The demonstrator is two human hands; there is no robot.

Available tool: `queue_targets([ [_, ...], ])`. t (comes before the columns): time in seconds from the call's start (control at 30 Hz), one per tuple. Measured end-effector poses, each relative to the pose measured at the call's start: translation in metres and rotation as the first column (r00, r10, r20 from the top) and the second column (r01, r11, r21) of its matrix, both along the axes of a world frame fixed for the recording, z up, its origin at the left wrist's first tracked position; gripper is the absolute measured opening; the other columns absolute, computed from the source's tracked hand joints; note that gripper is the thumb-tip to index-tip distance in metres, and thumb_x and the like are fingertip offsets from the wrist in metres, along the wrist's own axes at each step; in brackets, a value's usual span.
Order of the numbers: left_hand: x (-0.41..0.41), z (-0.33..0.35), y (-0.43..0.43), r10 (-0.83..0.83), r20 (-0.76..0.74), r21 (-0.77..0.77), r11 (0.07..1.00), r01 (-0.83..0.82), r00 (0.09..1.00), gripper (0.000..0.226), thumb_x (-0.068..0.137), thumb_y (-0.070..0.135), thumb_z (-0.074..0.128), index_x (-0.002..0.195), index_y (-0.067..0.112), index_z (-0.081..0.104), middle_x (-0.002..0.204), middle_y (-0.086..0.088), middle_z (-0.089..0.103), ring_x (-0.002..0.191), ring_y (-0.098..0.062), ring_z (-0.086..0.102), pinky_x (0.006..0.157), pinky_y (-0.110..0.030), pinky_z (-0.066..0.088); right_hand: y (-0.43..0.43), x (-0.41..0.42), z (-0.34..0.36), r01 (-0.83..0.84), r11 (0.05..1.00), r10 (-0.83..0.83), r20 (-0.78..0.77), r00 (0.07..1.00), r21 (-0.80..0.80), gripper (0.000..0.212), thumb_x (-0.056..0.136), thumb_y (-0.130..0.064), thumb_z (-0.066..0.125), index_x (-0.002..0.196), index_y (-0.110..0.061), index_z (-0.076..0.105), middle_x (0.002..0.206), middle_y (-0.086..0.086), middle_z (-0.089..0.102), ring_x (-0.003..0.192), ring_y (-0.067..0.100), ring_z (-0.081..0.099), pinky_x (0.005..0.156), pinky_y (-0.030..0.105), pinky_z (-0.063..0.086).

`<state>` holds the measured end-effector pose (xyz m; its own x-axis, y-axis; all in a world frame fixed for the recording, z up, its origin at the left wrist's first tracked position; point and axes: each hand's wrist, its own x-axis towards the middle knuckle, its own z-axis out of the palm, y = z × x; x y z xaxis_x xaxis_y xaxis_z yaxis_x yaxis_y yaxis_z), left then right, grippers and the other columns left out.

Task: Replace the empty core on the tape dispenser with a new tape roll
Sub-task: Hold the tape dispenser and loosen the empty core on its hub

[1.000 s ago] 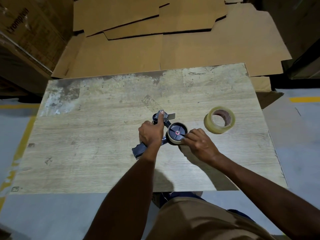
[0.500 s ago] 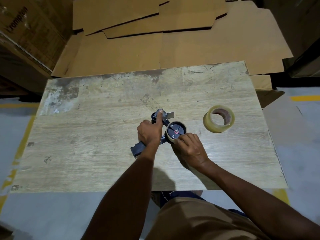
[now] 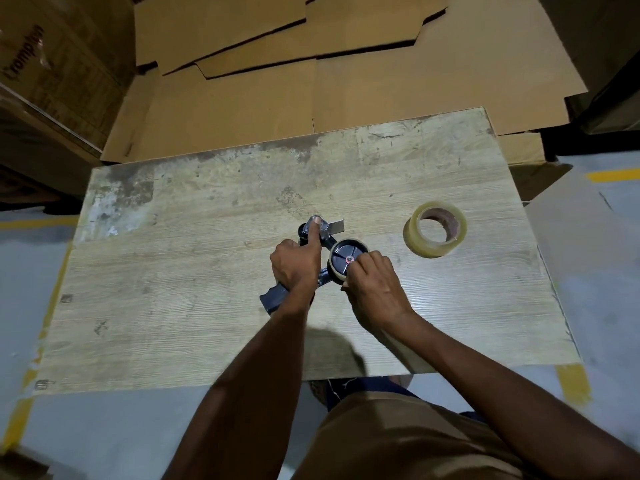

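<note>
A dark tape dispenser (image 3: 275, 297) lies on its side in the middle of the worn wooden table (image 3: 173, 289). My left hand (image 3: 296, 265) grips its body, index finger stretched along the front roller. The black spool wheel carries the pale empty core (image 3: 334, 268), a thin ring round its rim. My right hand (image 3: 374, 285) curls over the wheel's lower right edge with its fingers on the core. A new roll of clear tape (image 3: 434, 228) lies flat on the table to the right, apart from both hands.
Flattened cardboard sheets (image 3: 311, 81) lie stacked beyond the table's far edge. A printed cardboard box (image 3: 41, 64) stands at the far left. Yellow floor lines (image 3: 613, 175) run on the grey floor on both sides. My knees are under the near edge.
My right hand has slid up and left over the spool wheel, now covering more of the core's lower right rim. My left hand and the dispenser have stayed put.
</note>
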<state>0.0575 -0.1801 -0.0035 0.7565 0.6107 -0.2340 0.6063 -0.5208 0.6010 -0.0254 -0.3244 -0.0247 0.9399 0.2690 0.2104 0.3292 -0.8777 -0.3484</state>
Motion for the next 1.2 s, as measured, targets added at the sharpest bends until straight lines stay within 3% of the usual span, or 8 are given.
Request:
queue_targets([
  [0.17,0.000,0.001,0.000,0.004,0.006,-0.006,1.000,-0.004,1.000,0.081,0.076,0.091,0.056,0.059,0.012,0.046,0.068,-0.009,0.059,0.065,-0.028,0.059,0.050,-0.030,0.031,0.000,0.008,0.011,-0.018,0.995,0.010,-0.076,0.997,-0.100,0.028,0.077,-0.020,0.074,0.100,-0.011,0.060,0.096,0.007,0.058,0.091,0.026,0.046,0.076,0.038,0.037],
  [0.4,-0.001,0.002,0.000,-0.021,-0.002,0.012,1.000,0.021,1.000,0.083,0.076,0.091,0.055,0.061,0.010,0.051,0.068,-0.009,0.060,0.062,-0.025,0.058,0.049,-0.028,0.030,-0.006,0.013,0.017,-0.063,0.998,0.063,-0.039,0.997,-0.006,0.033,0.069,-0.021,0.087,0.088,-0.011,0.062,0.087,0.007,0.061,0.086,0.027,0.052,0.068,0.038,0.041],
  [0.47,0.000,0.002,0.001,-0.020,-0.005,0.009,1.000,0.020,1.000,0.085,0.075,0.093,0.053,0.063,0.009,0.052,0.071,-0.010,0.062,0.064,-0.026,0.060,0.050,-0.030,0.032,-0.012,0.010,0.020,-0.001,0.995,0.004,-0.034,0.999,0.101,0.038,0.075,-0.030,0.086,0.100,-0.013,0.063,0.101,0.005,0.060,0.095,0.025,0.049,0.076,0.036,0.038],
  [0.57,0.000,0.000,0.001,-0.032,-0.007,0.005,0.999,0.032,0.999,0.086,0.075,0.094,0.052,0.064,0.009,0.054,0.072,-0.010,0.062,0.067,-0.027,0.061,0.052,-0.031,0.035,-0.017,0.007,0.011,0.156,0.938,-0.114,-0.150,0.982,0.311,0.072,0.075,-0.048,0.082,0.133,-0.019,0.051,0.132,0.004,0.052,0.120,0.023,0.045,0.098,0.037,0.037],
  [0.7,0.000,-0.003,0.002,-0.038,0.010,0.010,0.999,0.038,0.999,0.084,0.075,0.094,0.052,0.060,0.011,0.049,0.073,-0.013,0.065,0.070,-0.032,0.064,0.053,-0.032,0.038,-0.016,0.011,-0.008,0.314,0.810,-0.116,-0.391,0.913,0.496,0.098,0.070,-0.044,0.089,0.149,-0.021,0.037,0.145,-0.003,0.044,0.134,0.014,0.043,0.111,0.034,0.039],
  [0.87,0.002,-0.003,0.001,-0.048,0.017,0.026,0.999,0.048,0.999,0.081,0.078,0.091,0.054,0.058,0.012,0.044,0.067,-0.010,0.058,0.069,-0.032,0.063,0.052,-0.032,0.032,-0.001,0.014,-0.015,0.404,0.681,-0.162,-0.412,0.897,0.611,0.092,0.063,-0.032,0.091,0.142,-0.027,0.045,0.140,-0.011,0.051,0.130,0.008,0.051,0.105,0.033,0.049],
  [1.0,0.002,-0.005,0.001,-0.045,0.010,0.027,0.999,0.044,0.999,0.083,0.076,0.093,0.053,0.058,0.012,0.045,0.062,-0.007,0.054,0.065,-0.029,0.059,0.052,-0.032,0.033,0.005,0.024,-0.022,0.415,0.647,-0.145,-0.431,0.891,0.640,0.101,0.055,-0.038,0.098,0.141,-0.030,0.046,0.141,-0.014,0.053,0.128,0.003,0.052,0.102,0.018,0.045],
  [1.2,0.004,-0.004,0.000,-0.042,-0.001,0.035,0.999,0.042,0.999,0.082,0.078,0.089,0.057,0.058,0.010,0.044,0.063,-0.007,0.054,0.064,-0.029,0.059,0.053,-0.033,0.037,0.009,0.027,-0.025,0.403,0.607,-0.191,-0.366,0.911,0.685,0.083,0.056,-0.032,0.096,0.129,-0.031,0.056,0.126,-0.014,0.061,0.118,0.007,0.058,0.097,0.023,0.050],
])
